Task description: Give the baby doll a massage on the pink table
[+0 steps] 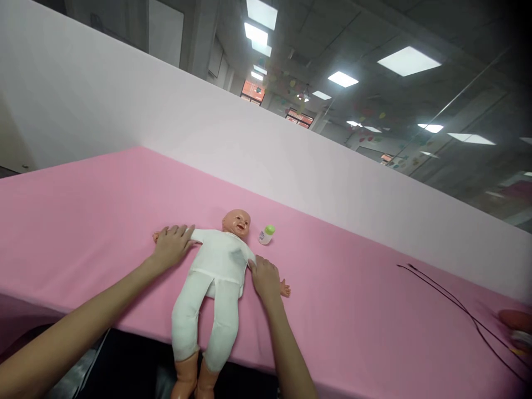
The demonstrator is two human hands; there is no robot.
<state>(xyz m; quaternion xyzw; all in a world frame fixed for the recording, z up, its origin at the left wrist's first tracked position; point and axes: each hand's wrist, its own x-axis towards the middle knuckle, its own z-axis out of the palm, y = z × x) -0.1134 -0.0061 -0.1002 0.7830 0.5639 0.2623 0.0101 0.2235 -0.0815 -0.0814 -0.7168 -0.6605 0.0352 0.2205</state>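
Observation:
A baby doll (pixel 220 260) in a white long-sleeved top and white trousers lies on its back on the pink tabletop (pixel 344 310). Its head points to the far side, and its bare feet reach past the near edge. My left hand (pixel 173 244) is closed over the doll's sleeve on the left, with the doll's small hand showing beyond it. On the other side my right hand (pixel 265 272) is closed over the other sleeve, fingers curled on the upper arm. Both thumbs are partly hidden. A small bottle with a green cap (pixel 266 235) stands beside the doll's head.
A pale partition (pixel 257 149) runs along the table's far edge. Thin dark cables (pixel 453 302) lie at the right, near a blurred reddish-brown object (pixel 515 320) at the frame's edge. My dark-clothed lap shows under the near table edge.

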